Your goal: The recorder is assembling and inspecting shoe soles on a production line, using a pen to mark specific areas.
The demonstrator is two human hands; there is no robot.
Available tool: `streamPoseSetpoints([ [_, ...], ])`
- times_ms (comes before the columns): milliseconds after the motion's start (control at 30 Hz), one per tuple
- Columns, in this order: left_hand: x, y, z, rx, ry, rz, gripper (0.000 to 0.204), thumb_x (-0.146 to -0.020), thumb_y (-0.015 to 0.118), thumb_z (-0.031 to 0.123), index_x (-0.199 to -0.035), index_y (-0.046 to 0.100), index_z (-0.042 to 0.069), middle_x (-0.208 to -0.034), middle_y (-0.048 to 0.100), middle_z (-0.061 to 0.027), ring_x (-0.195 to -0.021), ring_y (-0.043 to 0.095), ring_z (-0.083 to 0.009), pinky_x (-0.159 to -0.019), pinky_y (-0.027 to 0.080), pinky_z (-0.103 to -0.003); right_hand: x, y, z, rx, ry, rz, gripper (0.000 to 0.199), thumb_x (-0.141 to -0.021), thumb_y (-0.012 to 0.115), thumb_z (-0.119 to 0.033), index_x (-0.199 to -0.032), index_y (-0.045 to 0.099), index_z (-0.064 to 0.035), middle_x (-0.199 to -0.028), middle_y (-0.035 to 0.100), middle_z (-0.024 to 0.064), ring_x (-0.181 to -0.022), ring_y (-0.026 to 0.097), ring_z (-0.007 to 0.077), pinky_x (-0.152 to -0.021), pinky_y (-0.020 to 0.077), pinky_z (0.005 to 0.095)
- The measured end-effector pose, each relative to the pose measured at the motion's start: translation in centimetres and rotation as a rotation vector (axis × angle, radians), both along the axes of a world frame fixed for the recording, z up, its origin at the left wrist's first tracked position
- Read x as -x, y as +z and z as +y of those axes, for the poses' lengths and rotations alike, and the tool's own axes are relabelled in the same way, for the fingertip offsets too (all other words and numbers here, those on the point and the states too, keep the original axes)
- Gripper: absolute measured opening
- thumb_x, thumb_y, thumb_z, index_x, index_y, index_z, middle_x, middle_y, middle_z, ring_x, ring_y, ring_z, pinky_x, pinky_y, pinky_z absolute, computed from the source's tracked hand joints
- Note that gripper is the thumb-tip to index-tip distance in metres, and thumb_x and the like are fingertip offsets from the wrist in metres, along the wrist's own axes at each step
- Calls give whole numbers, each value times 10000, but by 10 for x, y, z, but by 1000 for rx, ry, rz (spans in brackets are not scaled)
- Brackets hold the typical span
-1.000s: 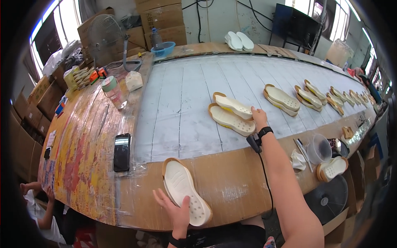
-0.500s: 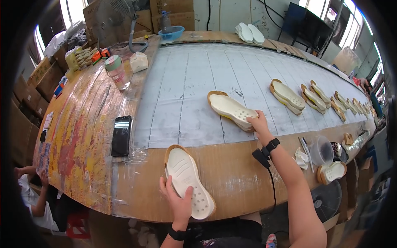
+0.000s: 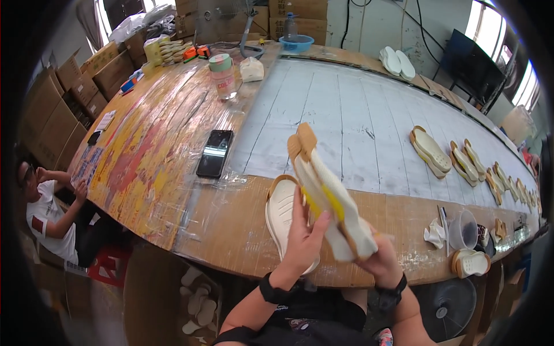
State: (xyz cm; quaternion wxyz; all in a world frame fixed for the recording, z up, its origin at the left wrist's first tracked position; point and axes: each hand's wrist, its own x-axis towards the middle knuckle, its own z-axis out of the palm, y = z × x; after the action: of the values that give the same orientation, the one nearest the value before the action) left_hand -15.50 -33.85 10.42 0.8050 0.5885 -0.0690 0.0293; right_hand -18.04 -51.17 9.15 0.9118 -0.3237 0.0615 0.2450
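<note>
Two stacked cream shoe soles [image 3: 340,202] with tan heel rims and yellow patches on their sides are held up, tilted, over the table's near edge. My left hand [image 3: 306,239] grips their left side, thumb across it. Around their lower end closes my right hand [image 3: 381,259], its fingertips partly hidden. Another cream sole [image 3: 280,210] with a tan heel rim lies on the brown strip of the table, partly behind my left hand and the held pair. Farther right, a stacked pair of soles [image 3: 431,153] rests on the white sheet.
Several more soles [image 3: 466,163] line the right side. A phone [image 3: 214,153], a jar [image 3: 223,78] and a fan [image 3: 228,26] stand left. Near right are a clear tub [image 3: 463,225], crumpled tissue [image 3: 434,234] and a small sole pair [image 3: 470,263]. A seated person [image 3: 52,213] is at far left.
My right hand has lifted the sole pair off the white sheet and brought it nearer. My left hand has let go of the lone sole and taken hold of the pair. The view has swung left.
</note>
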Motion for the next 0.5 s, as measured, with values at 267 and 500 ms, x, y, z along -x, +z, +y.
streamPoseSetpoints([
  [267, 33, -3, -6, 101, -64, 41, 667, -872, 462, 183, -1335, 25, -17, -1224, 357, -132, -1073, 417, -186, -910, 349, -294, 53, 3, 25, 65, -200, 94, 441, -814, 526, -131, -1211, 356, -40, -1130, 480, 98, -1025, 500, 195, -872, 418, 333],
  [500, 52, 22, -6, -54, -50, -37, 878, -720, 678, 231, -1319, 85, -13, -1205, 381, -163, -1072, 441, -211, -880, 400, -319, 82, -7, 39, 191, -281, -73, 497, -806, 546, -160, -1230, 327, -18, -1147, 458, 117, -1059, 468, 199, -915, 375, 336],
])
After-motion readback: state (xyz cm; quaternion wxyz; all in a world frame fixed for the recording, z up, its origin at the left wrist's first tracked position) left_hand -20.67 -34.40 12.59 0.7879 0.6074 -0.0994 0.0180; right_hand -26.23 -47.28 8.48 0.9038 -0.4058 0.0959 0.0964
